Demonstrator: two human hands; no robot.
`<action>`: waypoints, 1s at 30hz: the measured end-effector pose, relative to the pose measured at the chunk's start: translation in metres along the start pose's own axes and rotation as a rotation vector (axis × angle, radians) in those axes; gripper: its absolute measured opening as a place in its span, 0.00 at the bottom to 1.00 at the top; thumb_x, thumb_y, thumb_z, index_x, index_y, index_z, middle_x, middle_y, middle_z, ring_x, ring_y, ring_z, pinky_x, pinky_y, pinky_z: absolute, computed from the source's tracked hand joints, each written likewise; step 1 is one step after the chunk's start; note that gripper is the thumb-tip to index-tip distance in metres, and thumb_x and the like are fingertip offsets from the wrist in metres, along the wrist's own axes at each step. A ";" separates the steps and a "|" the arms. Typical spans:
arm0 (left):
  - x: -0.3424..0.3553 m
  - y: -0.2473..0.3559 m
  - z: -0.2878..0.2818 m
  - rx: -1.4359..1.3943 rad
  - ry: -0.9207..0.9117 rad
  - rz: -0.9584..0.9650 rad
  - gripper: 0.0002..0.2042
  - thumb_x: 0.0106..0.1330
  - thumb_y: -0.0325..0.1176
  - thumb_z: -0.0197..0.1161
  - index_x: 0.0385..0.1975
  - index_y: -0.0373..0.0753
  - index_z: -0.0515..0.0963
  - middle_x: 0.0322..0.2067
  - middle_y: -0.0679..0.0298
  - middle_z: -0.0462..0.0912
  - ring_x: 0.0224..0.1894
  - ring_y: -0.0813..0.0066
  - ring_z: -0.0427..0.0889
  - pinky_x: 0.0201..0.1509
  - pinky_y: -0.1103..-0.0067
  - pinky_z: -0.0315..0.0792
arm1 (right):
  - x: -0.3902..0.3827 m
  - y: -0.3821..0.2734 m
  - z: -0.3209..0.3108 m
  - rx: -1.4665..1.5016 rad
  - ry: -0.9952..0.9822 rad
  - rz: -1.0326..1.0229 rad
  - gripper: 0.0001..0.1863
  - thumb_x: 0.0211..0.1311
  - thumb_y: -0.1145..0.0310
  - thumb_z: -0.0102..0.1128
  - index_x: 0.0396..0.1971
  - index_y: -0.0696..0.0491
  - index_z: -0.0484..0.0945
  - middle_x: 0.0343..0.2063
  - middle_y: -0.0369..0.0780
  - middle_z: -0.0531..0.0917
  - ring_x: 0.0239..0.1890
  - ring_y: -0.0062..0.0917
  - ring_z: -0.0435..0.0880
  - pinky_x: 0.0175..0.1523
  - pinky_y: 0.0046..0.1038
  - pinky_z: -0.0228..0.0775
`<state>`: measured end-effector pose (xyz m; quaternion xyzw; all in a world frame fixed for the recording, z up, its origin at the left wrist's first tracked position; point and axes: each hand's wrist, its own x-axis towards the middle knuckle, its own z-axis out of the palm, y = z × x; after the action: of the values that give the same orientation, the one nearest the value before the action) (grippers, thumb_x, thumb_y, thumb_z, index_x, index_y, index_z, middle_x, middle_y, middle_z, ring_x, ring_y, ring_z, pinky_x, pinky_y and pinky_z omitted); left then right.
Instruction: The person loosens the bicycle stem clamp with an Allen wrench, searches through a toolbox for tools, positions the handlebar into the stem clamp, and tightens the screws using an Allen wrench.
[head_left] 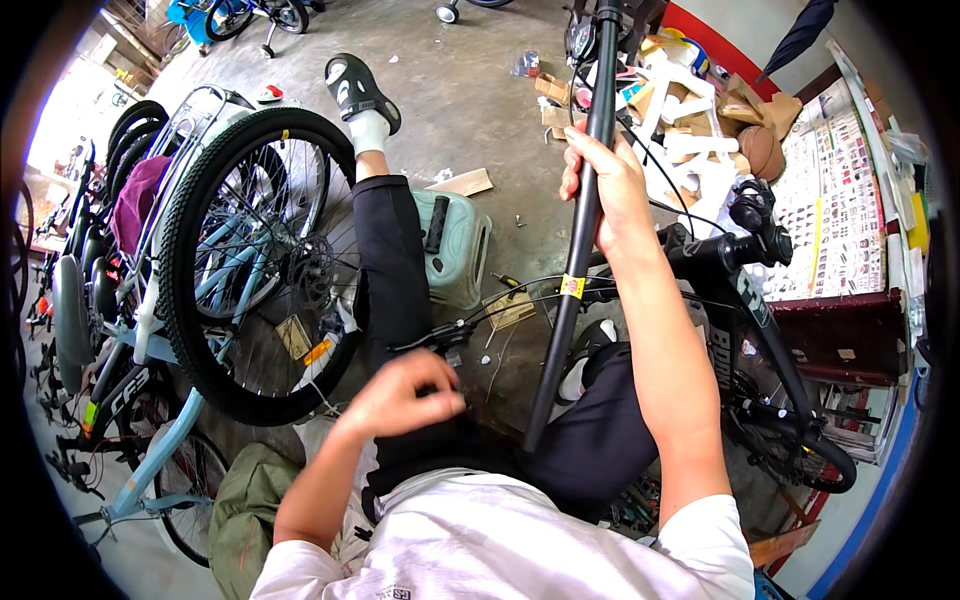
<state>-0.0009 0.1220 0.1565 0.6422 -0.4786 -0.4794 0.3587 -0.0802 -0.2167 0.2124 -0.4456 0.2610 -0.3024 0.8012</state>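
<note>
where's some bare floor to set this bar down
Bare floor lies between the black shoe and the cardboard pieces, beyond the green stool. Crowded: left, among the bikes; right, around the ball and scrap pile.

A long black handlebar tube (pixel 560 350), ringed by a yellow-and-red sticker (pixel 572 287), slants nearly lengthwise in the grip of a person's right hand (pixel 612 190), its lower end above the lap. A black lever (pixel 452 331) with thin cables sits near the loosely curled, blurred left hand (pixel 410 395).
</note>
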 end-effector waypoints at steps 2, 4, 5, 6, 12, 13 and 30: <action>0.025 -0.010 -0.022 0.402 0.419 0.070 0.15 0.55 0.36 0.76 0.32 0.35 0.78 0.49 0.52 0.79 0.53 0.56 0.80 0.54 0.67 0.74 | -0.003 0.000 0.003 -0.004 0.016 0.033 0.15 0.65 0.67 0.66 0.43 0.54 0.69 0.22 0.34 0.75 0.17 0.18 0.76 0.22 0.22 0.71; 0.067 -0.035 -0.040 0.486 0.643 0.069 0.19 0.51 0.36 0.78 0.35 0.34 0.76 0.53 0.51 0.76 0.54 0.53 0.78 0.54 0.67 0.75 | -0.003 0.005 0.003 -0.013 0.003 0.059 0.14 0.65 0.67 0.66 0.43 0.53 0.69 0.22 0.34 0.75 0.17 0.18 0.76 0.22 0.22 0.71; 0.094 -0.054 -0.048 0.484 0.664 0.088 0.20 0.50 0.36 0.79 0.35 0.35 0.76 0.54 0.52 0.75 0.54 0.53 0.78 0.54 0.68 0.75 | -0.002 0.005 0.002 -0.028 0.008 0.073 0.14 0.65 0.67 0.66 0.43 0.53 0.70 0.22 0.34 0.75 0.16 0.18 0.76 0.22 0.22 0.71; 0.114 -0.072 -0.056 0.483 0.686 0.103 0.21 0.49 0.37 0.80 0.36 0.35 0.76 0.55 0.53 0.74 0.54 0.52 0.78 0.54 0.68 0.75 | -0.002 0.006 0.003 -0.026 0.005 0.069 0.14 0.65 0.67 0.66 0.43 0.53 0.70 0.22 0.34 0.75 0.16 0.18 0.76 0.22 0.22 0.71; 0.179 -0.121 -0.085 0.724 0.600 0.172 0.22 0.50 0.39 0.79 0.40 0.38 0.76 0.58 0.53 0.74 0.56 0.50 0.78 0.55 0.66 0.76 | -0.005 0.009 0.003 -0.052 0.002 0.094 0.16 0.64 0.65 0.67 0.43 0.53 0.69 0.22 0.33 0.75 0.16 0.18 0.76 0.22 0.21 0.70; 0.185 -0.124 -0.085 0.754 0.572 0.138 0.22 0.51 0.39 0.78 0.42 0.38 0.76 0.59 0.54 0.73 0.58 0.52 0.77 0.57 0.67 0.75 | -0.005 0.006 0.004 -0.050 0.007 0.105 0.16 0.64 0.66 0.67 0.44 0.53 0.69 0.22 0.33 0.75 0.16 0.18 0.76 0.22 0.22 0.70; 0.218 -0.138 -0.077 1.275 0.037 0.228 0.39 0.53 0.46 0.74 0.67 0.52 0.67 0.65 0.67 0.69 0.68 0.65 0.66 0.68 0.68 0.63 | 0.001 0.005 0.002 -0.042 0.018 0.119 0.16 0.63 0.66 0.67 0.43 0.53 0.70 0.22 0.33 0.76 0.16 0.18 0.76 0.22 0.22 0.70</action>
<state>0.1283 -0.0475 -0.0082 0.6825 -0.7284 -0.0487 -0.0363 -0.0776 -0.2142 0.2088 -0.4434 0.3006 -0.2527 0.8057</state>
